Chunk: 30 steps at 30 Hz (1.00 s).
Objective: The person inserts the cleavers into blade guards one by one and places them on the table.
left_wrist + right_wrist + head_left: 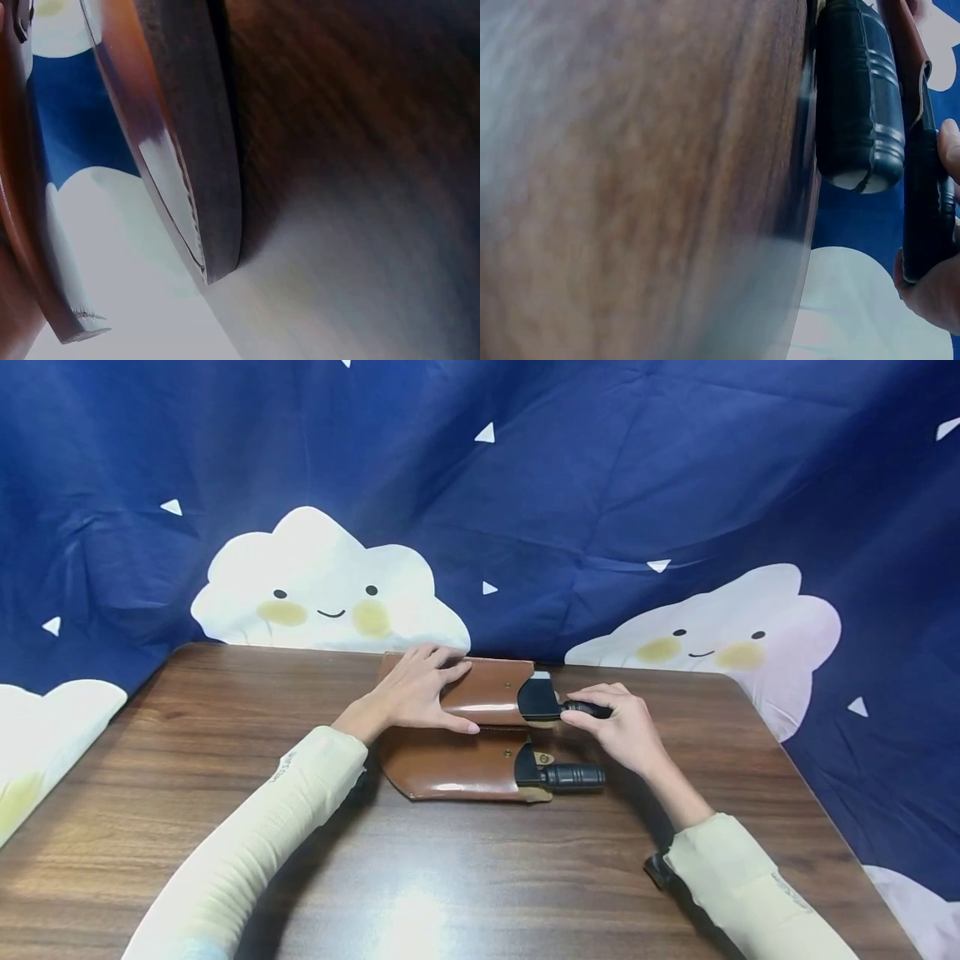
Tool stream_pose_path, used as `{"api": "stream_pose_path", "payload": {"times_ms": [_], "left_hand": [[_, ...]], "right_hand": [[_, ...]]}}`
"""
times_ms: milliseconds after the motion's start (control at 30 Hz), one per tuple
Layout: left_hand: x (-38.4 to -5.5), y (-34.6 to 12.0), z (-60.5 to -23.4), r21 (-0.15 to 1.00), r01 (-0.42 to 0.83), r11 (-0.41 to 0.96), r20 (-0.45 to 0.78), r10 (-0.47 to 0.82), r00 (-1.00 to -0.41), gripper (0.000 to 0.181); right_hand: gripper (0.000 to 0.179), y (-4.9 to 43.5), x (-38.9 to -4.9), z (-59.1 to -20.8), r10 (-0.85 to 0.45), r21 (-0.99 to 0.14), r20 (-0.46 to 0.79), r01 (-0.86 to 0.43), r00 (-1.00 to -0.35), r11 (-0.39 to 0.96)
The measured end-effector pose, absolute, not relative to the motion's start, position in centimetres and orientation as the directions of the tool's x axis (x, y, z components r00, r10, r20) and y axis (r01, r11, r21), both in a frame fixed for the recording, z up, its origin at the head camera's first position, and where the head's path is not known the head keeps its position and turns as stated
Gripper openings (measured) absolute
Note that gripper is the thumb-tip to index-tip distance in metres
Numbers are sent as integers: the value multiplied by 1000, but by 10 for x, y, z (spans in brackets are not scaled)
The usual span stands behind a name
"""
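Two brown leather sheaths lie one behind the other, each with a broad-bladed knife in it. My left hand (416, 689) holds the back sheath (491, 693), fingers over its top and thumb at its near edge. The wrist views show that sheath raised off the table. My right hand (618, 727) grips the ribbed black handle of the back knife (538, 697), whose dark blade shows partly at the sheath mouth; the rest is hidden inside. In front, the second sheath (450, 768) rests on the table, with the front knife's black handle (573, 777) sticking out to the right.
The wood-grain table (480, 877) spreads around the sheaths, its back edge close behind them. Beyond hangs a dark blue curtain (540, 510) printed with smiling clouds and small white triangles. A black strap piece (657, 870) shows beside the right sleeve.
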State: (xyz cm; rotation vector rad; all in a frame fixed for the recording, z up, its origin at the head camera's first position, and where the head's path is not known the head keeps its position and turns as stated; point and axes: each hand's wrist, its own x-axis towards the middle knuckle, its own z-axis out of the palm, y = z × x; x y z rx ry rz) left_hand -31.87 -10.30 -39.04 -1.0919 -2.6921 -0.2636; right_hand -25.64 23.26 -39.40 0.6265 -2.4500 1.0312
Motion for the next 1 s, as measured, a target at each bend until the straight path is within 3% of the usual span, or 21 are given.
{"api": "stream_pose_path", "payload": {"times_ms": [1000], "left_hand": [[-316,-81,-384,106,713,693,282,666,-690,109]], "right_hand": [[27,210,-258,-392,-263,-520,586,-604,-767,604]]}}
